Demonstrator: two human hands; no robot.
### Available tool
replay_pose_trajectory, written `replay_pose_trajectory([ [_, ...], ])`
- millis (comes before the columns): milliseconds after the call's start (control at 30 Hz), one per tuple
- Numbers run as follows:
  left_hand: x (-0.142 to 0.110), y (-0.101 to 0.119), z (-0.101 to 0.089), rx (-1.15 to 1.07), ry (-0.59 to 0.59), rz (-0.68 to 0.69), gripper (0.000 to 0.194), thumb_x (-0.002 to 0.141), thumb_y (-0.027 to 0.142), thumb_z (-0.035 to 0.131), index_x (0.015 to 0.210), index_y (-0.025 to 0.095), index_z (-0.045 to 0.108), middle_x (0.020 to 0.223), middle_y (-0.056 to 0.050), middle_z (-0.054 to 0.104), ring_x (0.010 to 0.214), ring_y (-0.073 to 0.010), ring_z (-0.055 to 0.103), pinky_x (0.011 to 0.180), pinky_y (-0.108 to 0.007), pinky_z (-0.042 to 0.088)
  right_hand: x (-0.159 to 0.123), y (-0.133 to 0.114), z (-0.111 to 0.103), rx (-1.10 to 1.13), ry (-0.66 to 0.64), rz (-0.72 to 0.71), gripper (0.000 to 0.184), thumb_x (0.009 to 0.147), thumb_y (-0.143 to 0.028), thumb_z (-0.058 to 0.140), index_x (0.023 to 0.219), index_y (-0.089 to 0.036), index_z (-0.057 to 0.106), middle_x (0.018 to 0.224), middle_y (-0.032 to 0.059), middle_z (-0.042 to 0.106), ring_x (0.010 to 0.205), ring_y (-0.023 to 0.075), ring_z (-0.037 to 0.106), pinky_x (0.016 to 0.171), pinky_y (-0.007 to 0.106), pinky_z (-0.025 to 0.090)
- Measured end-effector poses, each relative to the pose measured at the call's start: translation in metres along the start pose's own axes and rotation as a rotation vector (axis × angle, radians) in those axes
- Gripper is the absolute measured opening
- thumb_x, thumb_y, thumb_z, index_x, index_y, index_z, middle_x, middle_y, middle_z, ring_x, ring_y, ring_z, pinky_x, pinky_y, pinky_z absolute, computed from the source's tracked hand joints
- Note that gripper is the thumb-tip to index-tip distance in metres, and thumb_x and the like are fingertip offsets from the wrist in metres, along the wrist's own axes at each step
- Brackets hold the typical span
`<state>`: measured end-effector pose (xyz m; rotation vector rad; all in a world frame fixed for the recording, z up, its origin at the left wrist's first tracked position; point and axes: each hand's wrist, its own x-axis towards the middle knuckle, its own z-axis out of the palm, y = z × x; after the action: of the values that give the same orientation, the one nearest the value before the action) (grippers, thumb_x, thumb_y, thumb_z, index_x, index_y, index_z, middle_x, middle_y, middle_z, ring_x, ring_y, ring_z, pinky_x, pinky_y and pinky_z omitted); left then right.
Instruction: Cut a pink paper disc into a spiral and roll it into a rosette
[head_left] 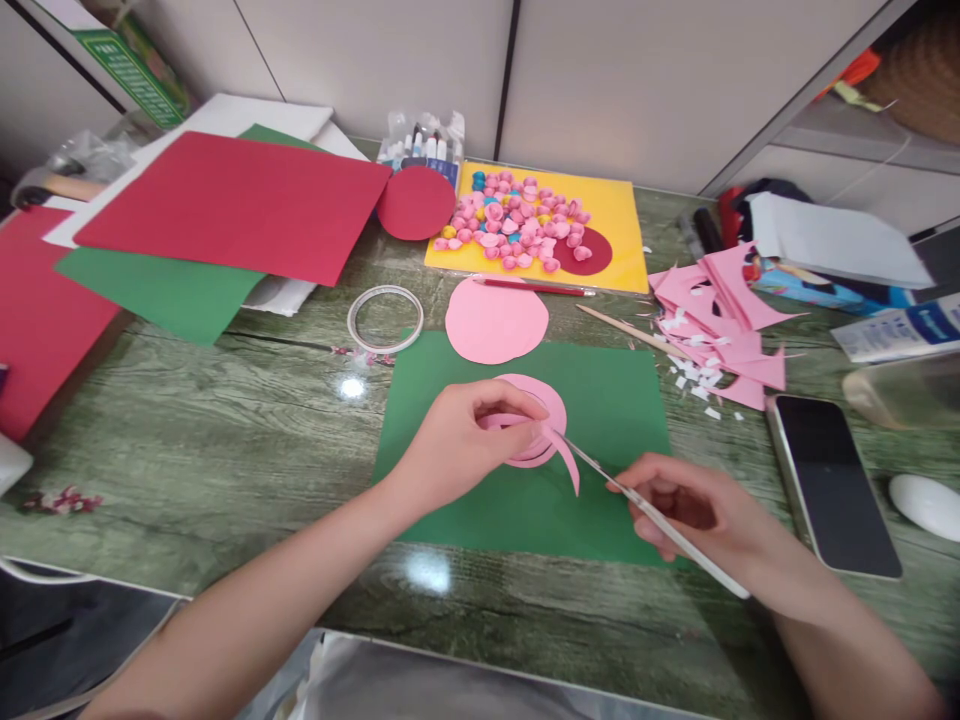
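My left hand [480, 435] is closed in a pinch on a pink paper spiral [556, 402], cut from a round piece, over a green sheet [615, 400]. A loose tail of the spiral curls down to the right of the fingertips. In my right hand [694, 505] is a slim, pale, pointed tool that looks like tweezers [660, 522]. Its tip meets the paper beside the left fingertips. Just beyond the spiral lies an uncut pink paper round [496, 322], with a red pencil [536, 287] across its far edge.
Many rolled pink paper roses [525, 220] sit on a yellow sheet [619, 205]. A tape roll [385, 318], red sheets [240, 200] and a red disc [416, 203] lie left. Pink scraps [739, 300], a wooden stick [626, 328], a phone [832, 485] and a mouse [926, 505] are right.
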<state>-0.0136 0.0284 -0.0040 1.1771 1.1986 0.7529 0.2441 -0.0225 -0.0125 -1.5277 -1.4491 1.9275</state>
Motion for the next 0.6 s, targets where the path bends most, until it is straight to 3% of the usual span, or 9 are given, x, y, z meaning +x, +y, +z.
replay_pose_trajectory([
  [600, -0.0005, -0.0008, 0.0005, -0.026, -0.016, -0.001, 0.008, 0.07, 0.022, 0.069, 0.075, 0.016, 0.07, 0.084, -0.002, 0.073, 0.08, -0.0147, 0.066, 0.074, -0.024, 0.05, -0.0008, -0.0021, -0.0006, -0.008, 0.03, 0.02, 0.026, 0.08, -0.044, 0.066, 0.093, -0.023, 0.059, 0.062, -0.0053, 0.045, 0.053, 0.0075, 0.039, 0.05, 0.021, 0.035],
])
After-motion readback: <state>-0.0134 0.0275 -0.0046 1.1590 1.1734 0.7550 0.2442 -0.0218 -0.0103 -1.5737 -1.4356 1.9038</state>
